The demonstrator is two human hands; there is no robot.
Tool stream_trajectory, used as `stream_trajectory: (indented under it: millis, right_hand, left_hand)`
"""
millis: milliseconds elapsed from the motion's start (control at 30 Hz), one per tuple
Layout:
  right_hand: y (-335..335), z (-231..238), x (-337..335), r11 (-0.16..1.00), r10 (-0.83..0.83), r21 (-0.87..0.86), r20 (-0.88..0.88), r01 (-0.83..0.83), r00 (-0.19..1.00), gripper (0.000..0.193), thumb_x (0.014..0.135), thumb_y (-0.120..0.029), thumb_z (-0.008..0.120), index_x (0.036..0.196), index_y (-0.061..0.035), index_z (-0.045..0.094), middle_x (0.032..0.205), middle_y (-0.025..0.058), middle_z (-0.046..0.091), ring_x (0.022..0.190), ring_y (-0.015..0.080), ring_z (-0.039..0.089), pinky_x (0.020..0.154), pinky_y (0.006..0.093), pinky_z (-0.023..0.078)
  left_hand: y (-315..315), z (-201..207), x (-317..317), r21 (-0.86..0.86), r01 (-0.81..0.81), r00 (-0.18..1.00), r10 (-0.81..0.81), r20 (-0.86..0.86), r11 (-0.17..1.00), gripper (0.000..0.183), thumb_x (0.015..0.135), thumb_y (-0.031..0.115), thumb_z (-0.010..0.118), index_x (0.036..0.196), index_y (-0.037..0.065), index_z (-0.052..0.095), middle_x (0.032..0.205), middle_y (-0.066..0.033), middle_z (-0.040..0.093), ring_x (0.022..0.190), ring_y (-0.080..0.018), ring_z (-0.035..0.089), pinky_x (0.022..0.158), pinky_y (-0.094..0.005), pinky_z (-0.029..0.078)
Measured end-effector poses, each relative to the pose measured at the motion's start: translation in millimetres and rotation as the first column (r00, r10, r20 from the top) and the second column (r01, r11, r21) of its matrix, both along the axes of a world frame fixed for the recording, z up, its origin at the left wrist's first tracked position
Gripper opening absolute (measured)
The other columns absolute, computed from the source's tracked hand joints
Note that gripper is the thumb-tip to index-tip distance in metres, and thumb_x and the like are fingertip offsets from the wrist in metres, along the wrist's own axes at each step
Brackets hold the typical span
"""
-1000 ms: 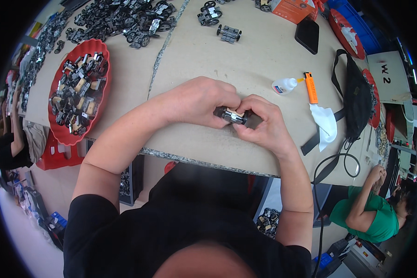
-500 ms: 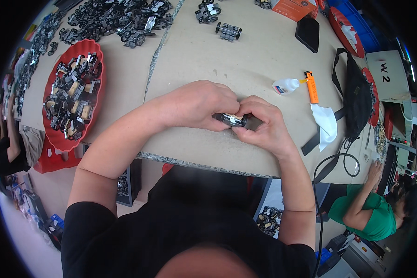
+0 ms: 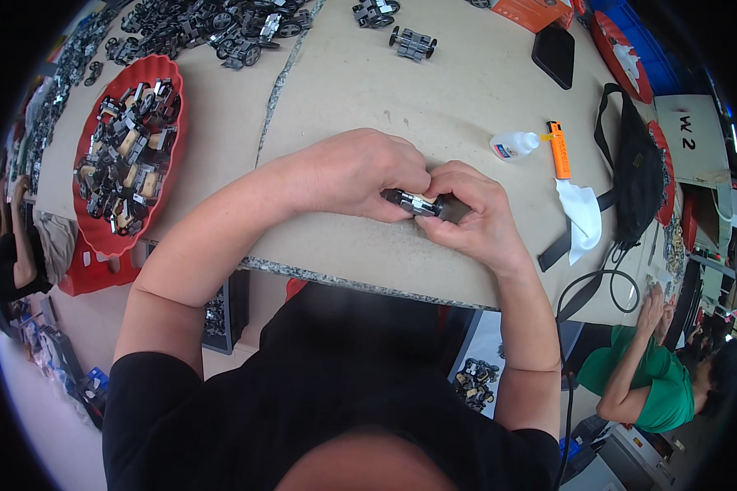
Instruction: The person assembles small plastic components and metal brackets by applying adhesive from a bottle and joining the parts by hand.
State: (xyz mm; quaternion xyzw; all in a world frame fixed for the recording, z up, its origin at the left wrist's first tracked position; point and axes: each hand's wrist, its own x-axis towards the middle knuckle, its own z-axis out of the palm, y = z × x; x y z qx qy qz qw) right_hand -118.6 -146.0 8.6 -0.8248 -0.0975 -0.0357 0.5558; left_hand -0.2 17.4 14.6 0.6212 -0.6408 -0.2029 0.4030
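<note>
Far left: red scalloped tray [image 3: 182, 123] full of jumbled small parts [image 3: 129, 145]. Left hand [image 3: 364, 173]: thumb and fingers curled in, pinching the left end of a small dark-and-silver assembly [image 3: 416, 204]; it sits between the hands, over the table [image 3: 327, 245] near its front edge. Right hand [image 3: 477, 211]: thumb and index pinch its right end. I'd keep both pinches level, push evenly and spare the thin bits. White bottle [image 3: 513, 146] is well apart, further right.

Hidden: left fingertips, assembly's left end and underside. Can't tell whether it touches the table; fine joints too small to read.
</note>
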Motion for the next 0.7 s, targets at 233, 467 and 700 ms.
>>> stream_trajectory:
  millis: [233,467,700]
  right_hand:
    - [-1,4,1,1.000,0.004,-0.031,0.011,-0.004,1.000,0.021,0.061,-0.002,0.065,0.080,-0.0011,0.056,0.079,0.0073,0.056,0.075,0.0186,0.054,0.066,0.0270,0.044]
    - [0,11,-2,0.972,-0.166,-0.150,0.101,0.180,0.981,0.025,0.064,0.003,0.063,0.087,-0.0020,0.055,0.090,0.0079,0.054,0.072,0.0175,0.056,0.061,0.0242,0.047]
    - [-7,4,-3,0.898,0.028,-0.406,0.435,0.168,0.900,0.035,0.060,0.006,0.062,0.092,-0.0030,0.054,0.102,0.0098,0.056,0.075,0.0232,0.057,0.063,0.0287,0.049]
  left_hand:
    - [1,-1,-1,0.009,-0.034,0.994,0.033,0.107,0.999,0.023,0.061,0.012,0.070,0.072,0.003,0.053,0.071,-0.0076,0.053,0.069,-0.0249,0.053,0.057,-0.0334,0.044]
    - [1,10,-14,-0.124,-0.244,0.833,0.274,0.480,0.962,0.036,0.064,0.024,0.071,0.090,0.007,0.055,0.090,-0.0092,0.054,0.074,-0.0231,0.057,0.059,-0.0299,0.048]
    - [1,9,5,0.372,-0.182,0.618,0.400,-0.677,0.910,0.028,0.084,0.015,0.056,0.106,-0.002,0.052,0.075,-0.0041,0.059,0.058,-0.0082,0.056,0.044,-0.0194,0.043]
